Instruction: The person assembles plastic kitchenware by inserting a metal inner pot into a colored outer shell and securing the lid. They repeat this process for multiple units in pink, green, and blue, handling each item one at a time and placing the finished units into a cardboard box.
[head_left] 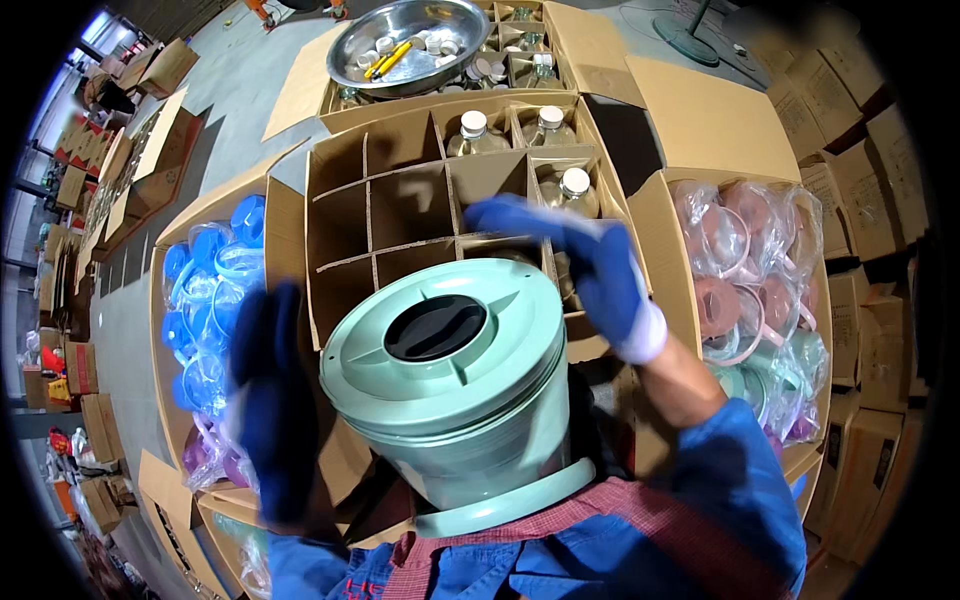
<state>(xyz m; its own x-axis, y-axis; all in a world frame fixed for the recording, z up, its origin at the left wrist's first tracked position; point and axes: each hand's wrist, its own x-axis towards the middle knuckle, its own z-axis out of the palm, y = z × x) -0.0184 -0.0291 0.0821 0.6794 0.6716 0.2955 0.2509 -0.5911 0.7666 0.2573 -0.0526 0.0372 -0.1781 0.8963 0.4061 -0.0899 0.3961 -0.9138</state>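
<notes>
A pale green plastic bucket (pixel 460 450) stands tilted in front of my body, its round lid (pixel 530 320) on top with a black disc (pixel 435 328) in the middle. Its curved handle (pixel 510 505) rests low against my apron. My right hand (pixel 600 265), in a blue glove, is above the lid's far right side, fingers stretched to the left and holding nothing. To the left of the bucket is my left hand (pixel 275 400), blue-gloved, blurred and in shadow, its fingers pointing upward and apart from the lid. Behind the bucket stands a divided cardboard box (pixel 410 165) with several white-capped clear bottles (pixel 475 135).
A box of wrapped blue handled plastic pieces (pixel 215 300) stands left; another with wrapped pink and green pieces (pixel 745 270) stands right. A metal basin (pixel 345 60) holding white caps and yellow tools sits on a far box. Stacked cartons (pixel 865 300) line the right.
</notes>
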